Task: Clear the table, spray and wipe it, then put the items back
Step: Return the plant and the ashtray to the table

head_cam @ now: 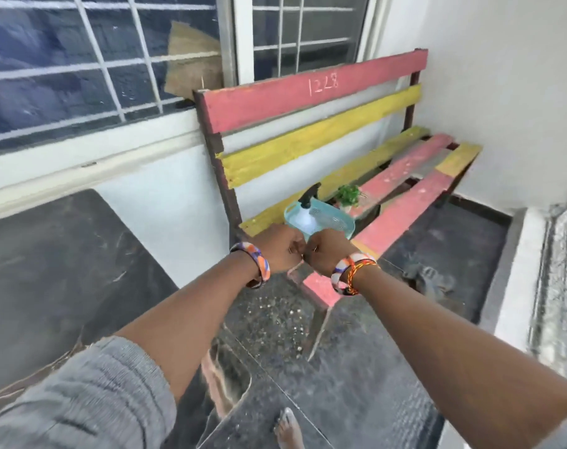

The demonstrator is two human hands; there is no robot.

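Tabletop, dark and bare where it shows at the left, sits beside the painted bench, which probably serves as a parking spot for the cleared items. Moving right, the left hand is curled into a fist and seems to pinch something small and pale; what it is I cannot tell. Against it, knuckles nearly touching, the right hand is curled the same way, likely sharing that grip. Just beyond them on the bench seat rests a turquoise basket holding the spray bottle, with a small potted plant next to it, all kept within reach.
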